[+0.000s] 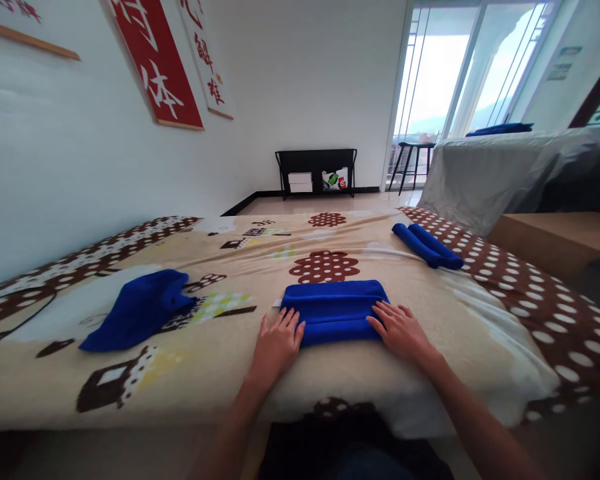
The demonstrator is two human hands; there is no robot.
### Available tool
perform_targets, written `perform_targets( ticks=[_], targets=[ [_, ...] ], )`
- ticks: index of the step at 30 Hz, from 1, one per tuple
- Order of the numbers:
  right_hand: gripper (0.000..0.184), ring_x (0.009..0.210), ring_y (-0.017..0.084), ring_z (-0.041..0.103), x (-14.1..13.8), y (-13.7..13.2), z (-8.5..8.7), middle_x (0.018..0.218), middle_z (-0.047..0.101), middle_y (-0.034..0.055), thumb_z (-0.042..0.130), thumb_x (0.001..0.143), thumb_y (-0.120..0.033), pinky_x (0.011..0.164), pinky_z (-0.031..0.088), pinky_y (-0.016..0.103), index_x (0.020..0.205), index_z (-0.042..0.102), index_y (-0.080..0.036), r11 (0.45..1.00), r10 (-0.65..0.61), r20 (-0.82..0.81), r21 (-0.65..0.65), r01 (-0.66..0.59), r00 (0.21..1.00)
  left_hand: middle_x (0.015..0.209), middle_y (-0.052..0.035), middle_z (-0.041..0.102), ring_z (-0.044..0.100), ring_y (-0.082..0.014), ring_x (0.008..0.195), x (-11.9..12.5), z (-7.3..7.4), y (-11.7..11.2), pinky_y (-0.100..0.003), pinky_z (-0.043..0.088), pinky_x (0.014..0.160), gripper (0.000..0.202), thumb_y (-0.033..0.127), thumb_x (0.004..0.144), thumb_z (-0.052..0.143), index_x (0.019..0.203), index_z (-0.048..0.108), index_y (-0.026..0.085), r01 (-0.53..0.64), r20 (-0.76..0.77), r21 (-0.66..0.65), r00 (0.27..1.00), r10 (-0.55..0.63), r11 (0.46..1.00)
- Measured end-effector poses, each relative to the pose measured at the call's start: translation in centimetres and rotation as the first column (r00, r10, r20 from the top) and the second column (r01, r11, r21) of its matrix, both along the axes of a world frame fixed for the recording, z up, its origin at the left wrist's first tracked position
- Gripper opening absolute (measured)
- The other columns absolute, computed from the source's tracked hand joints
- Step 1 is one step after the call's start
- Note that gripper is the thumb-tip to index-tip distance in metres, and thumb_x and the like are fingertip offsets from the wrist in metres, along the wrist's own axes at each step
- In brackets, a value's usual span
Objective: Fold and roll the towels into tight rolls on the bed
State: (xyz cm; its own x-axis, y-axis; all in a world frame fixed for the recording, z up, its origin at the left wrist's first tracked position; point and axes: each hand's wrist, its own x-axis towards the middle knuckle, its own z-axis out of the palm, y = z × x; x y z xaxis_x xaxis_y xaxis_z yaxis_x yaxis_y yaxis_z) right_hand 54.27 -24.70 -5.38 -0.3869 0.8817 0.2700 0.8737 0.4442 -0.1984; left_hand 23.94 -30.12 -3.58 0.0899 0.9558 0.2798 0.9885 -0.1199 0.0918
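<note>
A blue cloth point(336, 308), perhaps a towel, lies in front of me on the patterned blanket point(260, 393), folded into a flat strip with a crease along its length. A small white tag pokes out at its left end. On that left end rest the fingers of my left hand point(276, 340), stretched out and spread. My right hand point(403, 330) lies flat with its fingertips on the right end. Two rolled blue cloths point(427, 245) are side by side at the right. A crumpled blue cloth point(139, 310) sits at the left.
Beyond the bed stands a black rack point(316, 160) holding a white box point(300, 182). At the right are a cardboard box point(560, 233) and a plastic-covered piece of furniture point(480, 163) with folded blue cloth on top. A stool point(414, 160) stands by the glass door.
</note>
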Motion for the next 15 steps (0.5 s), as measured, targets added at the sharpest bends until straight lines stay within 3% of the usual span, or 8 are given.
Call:
perform_targets(
  ticks=[3, 5, 7, 10, 13, 15],
  targets=[
    [0.054, 0.137, 0.024, 0.045, -2.2, -0.1, 0.8, 0.142, 0.054, 0.0071, 0.027, 0.103, -0.052, 0.115, 0.03, 0.047, 0.135, 0.059, -0.024, 0.98, 0.195, -0.037, -0.043, -0.197, 0.98, 0.142, -0.0084, 0.056, 0.045, -0.0233, 0.139, 2.6, 0.8, 0.7, -0.05, 0.023, 0.12, 0.046, 0.031, 0.102, 0.029, 0.134, 0.059, 0.02, 0.172, 0.033, -0.066, 0.985, -0.17, 0.983],
    [0.054, 0.137, 0.019, 0.045, -3.4, 0.6, 1.3, 0.144, 0.053, 0.0018, 0.026, 0.102, -0.055, 0.114, 0.034, 0.039, 0.139, 0.055, -0.029, 0.927, 0.338, -0.07, -0.146, -0.345, 0.939, 0.148, -0.0026, 0.05, 0.042, -0.0169, 0.141, 4.0, 1.2, 1.8, -0.04, 0.029, 0.119, 0.046, 0.035, 0.102, 0.028, 0.139, 0.054, 0.027, 0.333, 0.103, -0.204, 0.942, -0.318, 0.921],
    [0.055, 0.138, 0.017, 0.044, -3.5, 2.1, 1.5, 0.146, 0.051, -0.0004, 0.026, 0.101, -0.057, 0.114, 0.035, 0.035, 0.141, 0.053, -0.03, 0.903, 0.352, -0.075, -0.237, -0.359, 0.933, 0.153, 0.0006, 0.042, 0.036, -0.0159, 0.144, 4.2, 1.3, 3.3, -0.038, 0.03, 0.118, 0.047, 0.043, 0.102, 0.029, 0.143, 0.048, 0.031, 0.379, 0.138, -0.302, 0.925, -0.353, 0.875],
    [0.058, 0.141, 0.022, 0.039, -1.2, 4.5, 1.4, 0.15, 0.046, 0.0035, 0.027, 0.101, -0.056, 0.117, 0.031, 0.041, 0.142, 0.052, -0.026, 0.939, 0.216, -0.043, -0.266, -0.219, 0.976, 0.157, -0.0033, 0.033, 0.029, -0.0244, 0.147, 1.9, 1.0, 4.9, -0.051, 0.027, 0.117, 0.052, 0.049, 0.1, 0.031, 0.147, 0.042, 0.03, 0.239, 0.096, -0.326, 0.971, -0.22, 0.915],
    [0.058, 0.141, 0.029, 0.038, 1.3, 5.7, 1.1, 0.152, 0.041, 0.0119, 0.032, 0.1, -0.052, 0.116, 0.029, 0.05, 0.144, 0.05, -0.02, 0.967, 0.084, -0.013, -0.239, -0.084, 0.996, 0.158, -0.0108, 0.03, 0.028, -0.0297, 0.147, -0.8, 0.5, 5.0, -0.058, 0.025, 0.115, 0.054, 0.042, 0.099, 0.034, 0.149, 0.039, 0.023, 0.066, 0.041, -0.301, 0.998, -0.056, 0.951],
    [0.058, 0.141, 0.032, 0.039, 1.6, 5.7, 1.0, 0.15, 0.042, 0.0179, 0.033, 0.1, -0.048, 0.115, 0.026, 0.055, 0.144, 0.05, -0.015, 0.977, 0.035, -0.005, -0.212, -0.035, 0.999, 0.157, -0.016, 0.032, 0.029, -0.0311, 0.147, -1.4, 0.3, 4.8, -0.06, 0.021, 0.116, 0.054, 0.036, 0.098, 0.033, 0.148, 0.041, 0.019, -0.016, 0.013, -0.267, 1.0, 0.02, 0.964]
  ],
)
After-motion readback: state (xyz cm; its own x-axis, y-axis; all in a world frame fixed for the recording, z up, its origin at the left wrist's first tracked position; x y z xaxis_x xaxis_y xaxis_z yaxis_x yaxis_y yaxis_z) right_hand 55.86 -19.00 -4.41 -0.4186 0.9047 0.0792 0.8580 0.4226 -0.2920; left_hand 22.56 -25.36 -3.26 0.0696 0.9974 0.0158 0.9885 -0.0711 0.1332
